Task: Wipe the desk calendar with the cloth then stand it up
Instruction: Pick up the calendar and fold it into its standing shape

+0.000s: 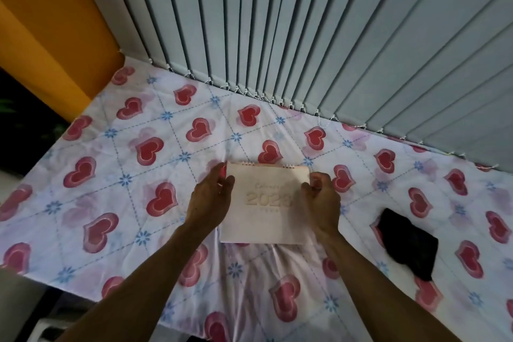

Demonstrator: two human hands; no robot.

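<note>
A pale pink desk calendar (266, 203) with spiral rings along its far edge and "2023" on its cover sits in the middle of the heart-patterned tablecloth (125, 175). My left hand (212, 197) grips its left edge and my right hand (322, 200) grips its right edge. I cannot tell whether the calendar lies flat or leans tilted. A dark folded cloth (408, 244) lies on the table to the right, apart from both hands.
Grey vertical blinds (333, 36) with a beaded chain run along the table's far edge. An orange wall (50, 36) stands at the left. The table's left edge drops off near the lower left.
</note>
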